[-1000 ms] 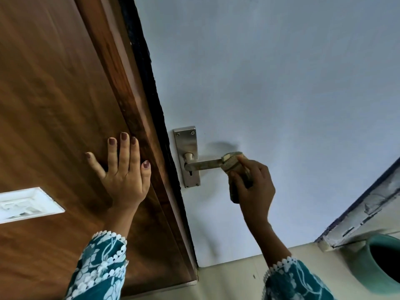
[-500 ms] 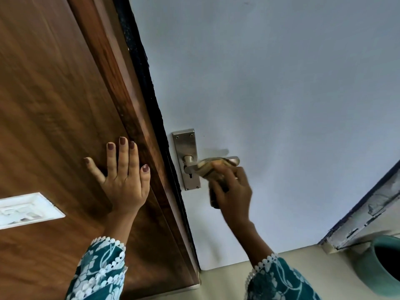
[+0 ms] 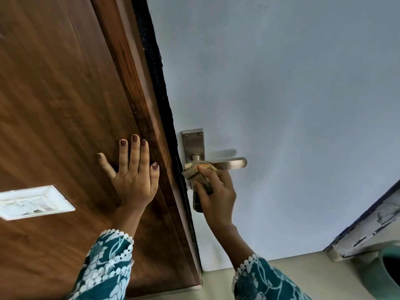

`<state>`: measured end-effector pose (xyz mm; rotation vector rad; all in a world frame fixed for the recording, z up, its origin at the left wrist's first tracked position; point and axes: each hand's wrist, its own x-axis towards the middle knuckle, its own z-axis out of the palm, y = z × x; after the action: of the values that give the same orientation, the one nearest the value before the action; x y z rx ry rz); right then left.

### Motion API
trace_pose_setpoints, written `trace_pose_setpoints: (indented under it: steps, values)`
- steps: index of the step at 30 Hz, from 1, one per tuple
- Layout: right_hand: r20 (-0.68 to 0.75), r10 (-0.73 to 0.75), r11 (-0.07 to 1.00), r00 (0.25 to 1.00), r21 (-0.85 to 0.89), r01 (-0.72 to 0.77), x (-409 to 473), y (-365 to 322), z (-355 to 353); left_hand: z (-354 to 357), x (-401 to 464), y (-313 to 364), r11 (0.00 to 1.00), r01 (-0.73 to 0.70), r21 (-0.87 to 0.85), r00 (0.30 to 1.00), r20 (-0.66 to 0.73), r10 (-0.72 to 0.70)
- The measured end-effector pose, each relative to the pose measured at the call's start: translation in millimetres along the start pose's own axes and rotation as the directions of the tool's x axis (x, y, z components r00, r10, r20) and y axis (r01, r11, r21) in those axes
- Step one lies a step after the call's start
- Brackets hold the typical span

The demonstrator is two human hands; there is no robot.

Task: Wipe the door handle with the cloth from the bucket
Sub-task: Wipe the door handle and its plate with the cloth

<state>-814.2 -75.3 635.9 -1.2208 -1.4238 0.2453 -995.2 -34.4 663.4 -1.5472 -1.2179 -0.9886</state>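
A brushed-metal lever door handle [image 3: 234, 163] on a metal backplate [image 3: 193, 142] sits on the pale blue door. My right hand [image 3: 216, 192] grips a folded tan patterned cloth [image 3: 195, 168] and presses it against the lever's inner end, close to the backplate. The lever's outer half is bare. My left hand [image 3: 134, 172] lies flat with fingers spread on the brown wooden frame [image 3: 65, 105], left of the door's edge. The lower part of the backplate is hidden behind the cloth and my hand.
A white switch plate [image 3: 32, 201] is set into the wooden panel at the left. A teal bucket [image 3: 387, 269] stands on the floor at the lower right, below a worn white door-frame edge [image 3: 368, 221]. The pale floor [image 3: 216, 284] runs along the bottom.
My right hand has slid the cloth leftward along the lever, from its outer tip to the end by the backplate. The left hand stays pressed on the wood.
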Motion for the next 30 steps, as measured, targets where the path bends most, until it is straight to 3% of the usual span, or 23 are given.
trace_pose_setpoints:
  steps: [4, 8, 17, 25, 30]
  values:
    - [-0.016, -0.019, 0.998, 1.000, -0.056, 0.018, 8, 13, -25, -2, -1, -2, 1.000, 0.005, -0.029, 1.000, 0.015, -0.005]
    - [-0.196, 0.144, 0.984, 0.970, -0.074, -0.161, 25, 40, -59, -1, 0, 1, 0.999, 0.015, -0.028, 1.000, 0.023, -0.014]
    - [-0.274, 0.228, 0.971, 0.934, -0.011, -0.240, 21, 36, -38, -2, 0, 6, 1.000, 0.019, -0.009, 0.999, 0.045, -0.018]
    - [-0.065, 0.023, 0.999, 0.998, -0.029, -0.025, 3, 9, 8, -2, 0, 5, 1.000, 0.016, -0.011, 0.998, 0.053, -0.015]
    - [0.029, -0.190, 0.962, 0.981, -0.192, 0.192, -2, 10, 14, -3, -1, 7, 1.000, 0.025, 0.001, 0.998, 0.058, -0.025]
